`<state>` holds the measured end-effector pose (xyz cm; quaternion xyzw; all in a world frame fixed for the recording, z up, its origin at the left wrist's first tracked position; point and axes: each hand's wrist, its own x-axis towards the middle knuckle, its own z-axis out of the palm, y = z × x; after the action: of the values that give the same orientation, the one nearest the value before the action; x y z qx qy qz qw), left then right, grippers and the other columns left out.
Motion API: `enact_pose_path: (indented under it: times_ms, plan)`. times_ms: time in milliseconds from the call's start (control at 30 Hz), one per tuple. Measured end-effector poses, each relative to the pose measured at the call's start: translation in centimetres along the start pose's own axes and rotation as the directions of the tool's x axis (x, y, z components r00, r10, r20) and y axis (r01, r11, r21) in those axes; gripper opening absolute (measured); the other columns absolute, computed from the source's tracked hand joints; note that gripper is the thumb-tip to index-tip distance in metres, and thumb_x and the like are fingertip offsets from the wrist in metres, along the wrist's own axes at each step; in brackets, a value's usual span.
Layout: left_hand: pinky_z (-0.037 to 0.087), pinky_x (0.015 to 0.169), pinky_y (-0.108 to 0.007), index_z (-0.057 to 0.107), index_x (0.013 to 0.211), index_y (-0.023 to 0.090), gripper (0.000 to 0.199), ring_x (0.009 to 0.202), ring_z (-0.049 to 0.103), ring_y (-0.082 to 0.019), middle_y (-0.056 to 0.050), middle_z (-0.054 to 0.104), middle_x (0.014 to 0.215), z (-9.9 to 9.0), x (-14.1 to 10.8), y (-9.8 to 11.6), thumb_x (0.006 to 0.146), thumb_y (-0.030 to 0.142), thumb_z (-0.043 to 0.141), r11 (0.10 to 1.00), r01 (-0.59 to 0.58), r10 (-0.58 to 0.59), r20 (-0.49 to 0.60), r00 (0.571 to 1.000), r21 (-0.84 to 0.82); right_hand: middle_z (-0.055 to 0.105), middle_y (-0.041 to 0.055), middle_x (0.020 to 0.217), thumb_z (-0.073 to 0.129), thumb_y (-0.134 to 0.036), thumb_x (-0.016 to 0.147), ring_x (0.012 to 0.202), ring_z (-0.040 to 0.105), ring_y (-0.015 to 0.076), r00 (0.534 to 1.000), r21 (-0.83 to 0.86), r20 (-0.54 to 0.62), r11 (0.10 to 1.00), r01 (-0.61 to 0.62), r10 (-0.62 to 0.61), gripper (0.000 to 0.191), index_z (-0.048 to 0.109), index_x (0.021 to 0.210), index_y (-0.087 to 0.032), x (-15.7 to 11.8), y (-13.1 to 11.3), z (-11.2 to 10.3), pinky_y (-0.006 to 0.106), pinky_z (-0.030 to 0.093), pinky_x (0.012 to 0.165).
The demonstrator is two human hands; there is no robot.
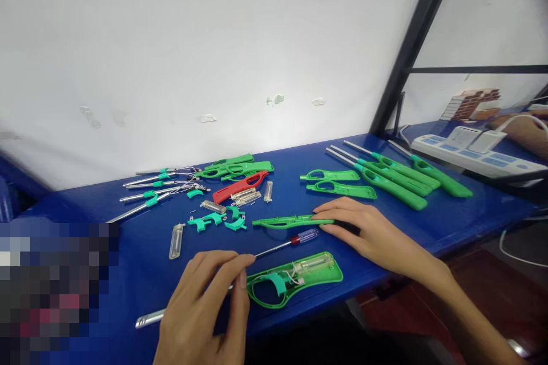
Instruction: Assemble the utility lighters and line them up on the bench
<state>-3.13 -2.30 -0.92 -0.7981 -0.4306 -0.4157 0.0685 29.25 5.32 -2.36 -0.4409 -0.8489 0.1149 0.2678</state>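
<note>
Near the table's front edge lies an open green lighter half (312, 285) with a clear fuel tank (314, 264), a teal trigger (279, 284) and white wires inside. My left hand (209, 296) is closed at its left end, fingers pinched over the metal tube (149, 318), which sticks out to the left. My right hand (363, 231) grips the right end of another green shell half (286, 221), tilted on its edge, between thumb and fingers. Between the two shells a screwdriver (305, 236) lies on the table, its tip near my left fingertips.
Metal tubes with wires (149, 203), green shells (240, 169), a red shell (240, 187), loose tanks (176, 240) and teal triggers (208, 222) lie left and behind. More shells (342, 188) and whole green lighters (398, 177) are at right, before a power strip (471, 157) and black frame.
</note>
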Motion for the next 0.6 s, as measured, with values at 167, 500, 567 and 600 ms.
enact_pose_path:
  times_ms: [167,500,567,600]
  plan:
    - [0.05,0.09,-0.025,0.069,0.12,0.024,0.025,0.096,0.067,-0.014,-0.001,0.069,0.106,-0.8,0.3,-1.1,0.107,0.009,0.054,0.999,0.039,-0.037,-0.056,0.998,0.025,0.074,0.0037,0.141,0.056,-0.046,0.111,0.132,0.068,0.029,1.0,-0.024,-0.003,0.999,-0.021,0.021,0.033,0.077,0.133,-0.034,0.0,-0.2,0.0,0.05,0.056,0.114]
    - [0.048,0.091,-0.024,0.07,0.11,0.023,0.023,0.094,0.065,-0.013,0.0,0.068,0.101,-0.4,0.3,-2.1,0.106,0.006,0.054,0.999,0.008,-0.003,-0.099,0.995,0.043,0.074,0.0042,0.138,0.052,-0.045,0.111,0.129,0.069,0.0297,0.969,-0.128,-0.245,0.991,-0.047,0.014,0.03,0.076,0.125,-0.033,-0.2,0.4,-1.0,0.051,0.055,0.111]
    - [0.048,0.091,-0.024,0.069,0.109,0.023,0.023,0.095,0.065,-0.013,0.0,0.068,0.101,-0.3,0.3,-2.1,0.105,0.006,0.054,0.999,0.0,0.004,-0.099,0.995,0.039,0.077,0.0076,0.13,0.053,-0.045,0.11,0.125,0.07,0.033,0.931,-0.218,-0.363,0.969,-0.113,0.026,0.031,0.077,0.121,-0.029,-0.3,2.0,-1.6,0.054,0.055,0.11]
    - [0.048,0.091,-0.024,0.069,0.109,0.023,0.024,0.096,0.065,-0.013,-0.001,0.067,0.102,-0.3,0.3,-2.1,0.105,0.005,0.054,0.999,0.0,0.004,-0.098,0.995,0.035,0.077,0.0103,0.13,0.054,-0.045,0.109,0.125,0.07,0.0355,0.918,-0.237,-0.395,0.961,-0.141,0.037,0.032,0.077,0.122,-0.027,-0.5,3.0,-1.9,0.058,0.053,0.111]
